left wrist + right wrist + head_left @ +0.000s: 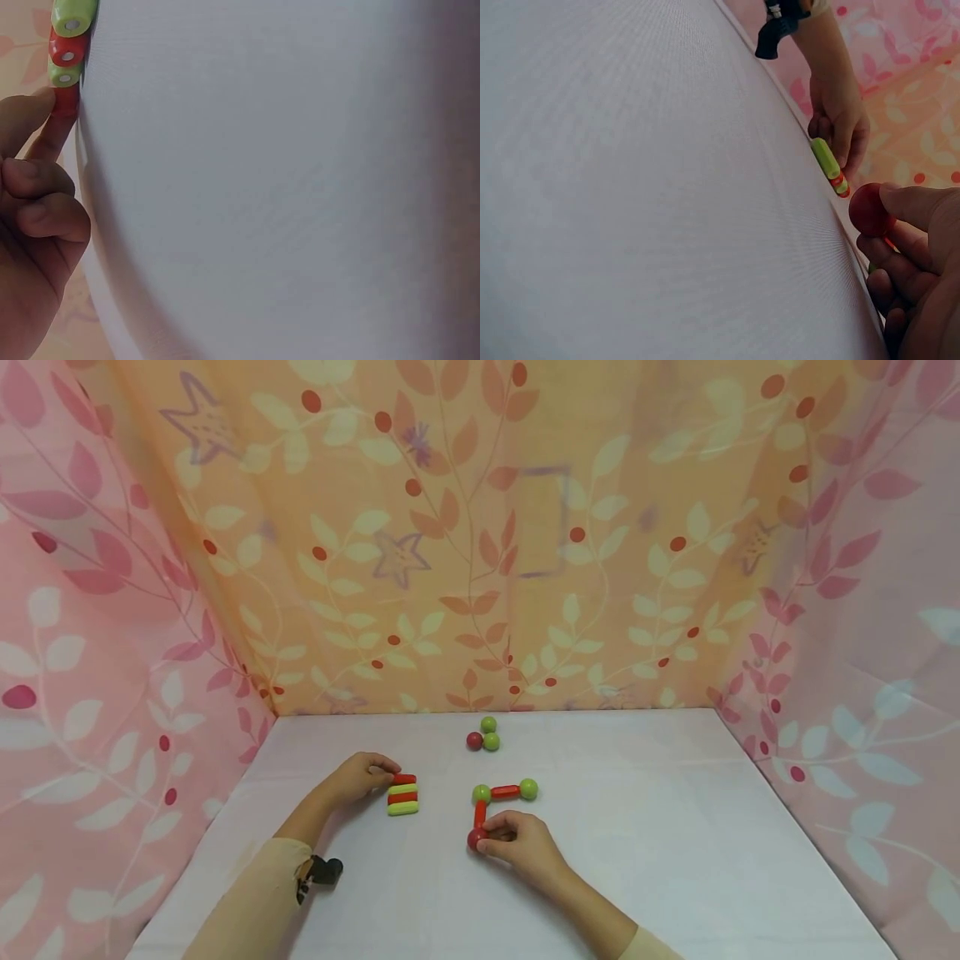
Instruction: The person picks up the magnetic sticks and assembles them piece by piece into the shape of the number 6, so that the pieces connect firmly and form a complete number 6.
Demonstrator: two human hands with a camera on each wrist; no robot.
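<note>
My left hand (363, 777) pinches the far red rod (405, 779) between thumb and forefinger, at the back of a row of short rods. Beside that rod lie a yellow-green rod (402, 789), another red one and a nearer yellow-green rod (403, 808). Pale round tips show on the rod ends in the left wrist view. With thumb and fingers, my right hand (525, 847) grips a red ball (871, 210). From this ball a red rod (480, 814) runs back to a green ball (482, 793). A second red rod (505, 792) joins that to another green ball (528, 789).
Farther back, a red ball (475, 741) sits close to two green balls (489, 724). Everything lies on a white-covered table (637, 793). Patterned cloth (465, 527) stands behind it and along both sides. A dark wrist device (324, 870) sticks out from the left sleeve.
</note>
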